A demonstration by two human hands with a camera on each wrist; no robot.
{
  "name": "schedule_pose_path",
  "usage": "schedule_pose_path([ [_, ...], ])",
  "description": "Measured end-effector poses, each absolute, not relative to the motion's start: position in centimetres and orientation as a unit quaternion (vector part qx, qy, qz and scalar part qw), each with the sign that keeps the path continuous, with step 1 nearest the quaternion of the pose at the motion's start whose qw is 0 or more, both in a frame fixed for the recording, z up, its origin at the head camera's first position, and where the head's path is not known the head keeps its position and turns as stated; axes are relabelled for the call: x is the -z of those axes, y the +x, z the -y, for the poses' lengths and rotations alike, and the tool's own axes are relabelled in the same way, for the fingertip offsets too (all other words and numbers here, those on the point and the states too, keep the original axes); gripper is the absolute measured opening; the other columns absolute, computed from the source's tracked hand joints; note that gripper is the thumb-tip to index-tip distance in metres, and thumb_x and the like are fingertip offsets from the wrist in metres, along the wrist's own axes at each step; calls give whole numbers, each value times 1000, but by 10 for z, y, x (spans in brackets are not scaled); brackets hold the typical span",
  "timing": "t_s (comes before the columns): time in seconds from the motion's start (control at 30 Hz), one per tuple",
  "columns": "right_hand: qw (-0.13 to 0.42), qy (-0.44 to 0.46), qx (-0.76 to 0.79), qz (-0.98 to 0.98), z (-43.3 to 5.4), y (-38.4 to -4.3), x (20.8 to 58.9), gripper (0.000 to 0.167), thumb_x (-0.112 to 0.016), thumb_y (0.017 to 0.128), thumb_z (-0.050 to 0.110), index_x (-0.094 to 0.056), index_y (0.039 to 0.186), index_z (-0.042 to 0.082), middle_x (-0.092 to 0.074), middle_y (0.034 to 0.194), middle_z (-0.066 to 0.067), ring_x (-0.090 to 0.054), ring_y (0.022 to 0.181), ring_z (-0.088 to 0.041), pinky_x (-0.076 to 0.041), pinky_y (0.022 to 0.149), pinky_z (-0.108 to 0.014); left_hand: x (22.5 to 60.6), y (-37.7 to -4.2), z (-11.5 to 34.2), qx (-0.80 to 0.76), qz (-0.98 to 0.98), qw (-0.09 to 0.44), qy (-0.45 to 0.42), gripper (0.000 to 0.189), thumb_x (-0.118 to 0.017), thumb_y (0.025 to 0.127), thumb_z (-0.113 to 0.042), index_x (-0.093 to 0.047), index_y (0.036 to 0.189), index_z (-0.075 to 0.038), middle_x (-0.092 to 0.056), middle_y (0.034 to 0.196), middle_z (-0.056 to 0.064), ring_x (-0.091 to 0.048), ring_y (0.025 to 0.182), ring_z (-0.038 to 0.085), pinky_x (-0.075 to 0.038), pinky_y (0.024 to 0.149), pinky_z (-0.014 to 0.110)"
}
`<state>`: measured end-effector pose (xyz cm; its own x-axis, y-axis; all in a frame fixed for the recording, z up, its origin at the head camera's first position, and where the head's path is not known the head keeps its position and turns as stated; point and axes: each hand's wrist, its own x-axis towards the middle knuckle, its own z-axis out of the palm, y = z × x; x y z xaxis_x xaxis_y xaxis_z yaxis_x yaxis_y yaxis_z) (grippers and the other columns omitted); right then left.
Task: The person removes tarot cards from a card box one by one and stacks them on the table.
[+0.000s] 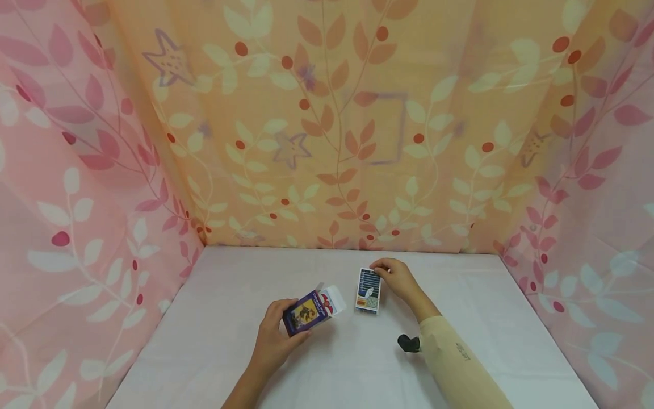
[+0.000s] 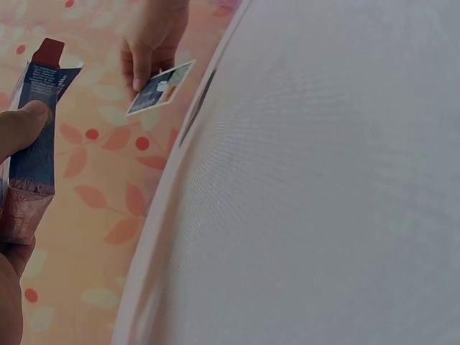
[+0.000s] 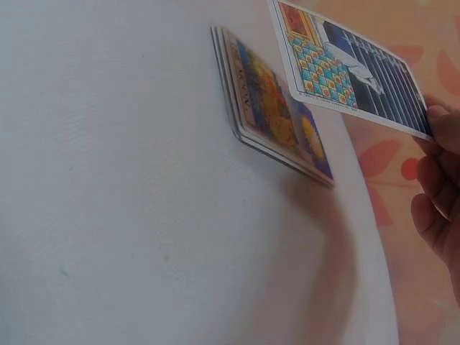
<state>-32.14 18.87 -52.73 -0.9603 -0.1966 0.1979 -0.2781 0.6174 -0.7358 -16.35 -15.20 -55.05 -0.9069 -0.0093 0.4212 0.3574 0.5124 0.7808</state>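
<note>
My left hand point(image 1: 273, 338) grips a purple card box point(image 1: 306, 313) with a picture on its front. The box is tilted, and its white end flap point(image 1: 334, 300) stands open towards the right. With thumb and fingers, my right hand point(image 1: 400, 278) pinches one end of a picture card point(image 1: 369, 288), which shows dark stripes and a white figure. In the right wrist view that card point(image 3: 352, 68) is raised above a small stack of cards point(image 3: 277, 115). The stack lies on the table with a colourful picture on top. From the head view the raised card mostly hides the stack.
A white cloth covers the table point(image 1: 214, 352). Leaf-patterned fabric walls stand at the back point(image 1: 332, 216), the left point(image 1: 102, 216) and the right point(image 1: 577, 227). A small black object point(image 1: 407, 343) juts out beside the right sleeve point(image 1: 455, 358).
</note>
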Motion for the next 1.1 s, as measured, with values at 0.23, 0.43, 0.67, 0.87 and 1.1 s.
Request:
schedule_pose_path([
  [0.23,21,123,-418,900,-189,-329,538,14,-64,101,15,-77,106,14,-73,105,-1,-58,95,-21,-47,85,-38,551,-164,152,485,848,190,-102,79,-98,68,-21,-59,137,-20,-54,131,-14,-55,120,7,-51,105,46],
  [0.43,-19,94,-447,889,-189,-332,548,15,-62,103,15,-76,108,14,-73,109,-2,-61,106,-22,-49,103,-48,551,-163,152,484,850,184,-97,78,-97,68,-21,-59,136,-22,-54,131,-15,-54,121,6,-50,106,47],
  [0.67,-24,95,-467,879,-190,-331,553,16,-62,102,15,-76,110,13,-73,108,-2,-61,104,-21,-50,100,-46,549,-163,153,488,850,174,-95,78,-97,70,-22,-59,138,-17,-54,132,-14,-54,122,6,-49,107,48],
  [0.87,-10,109,-458,882,-190,-334,560,14,-65,100,14,-76,108,12,-75,104,-4,-61,99,-18,-50,91,-35,549,-163,152,488,849,179,-95,78,-97,69,-22,-59,137,-18,-54,131,-14,-54,120,6,-50,106,47],
  [1.1,-17,103,-449,887,-190,-337,567,13,-65,100,13,-76,106,13,-74,103,-1,-62,102,-19,-50,100,-45,547,-163,152,493,847,176,-92,78,-98,68,-21,-60,136,-21,-55,130,-14,-55,120,7,-50,106,48],
])
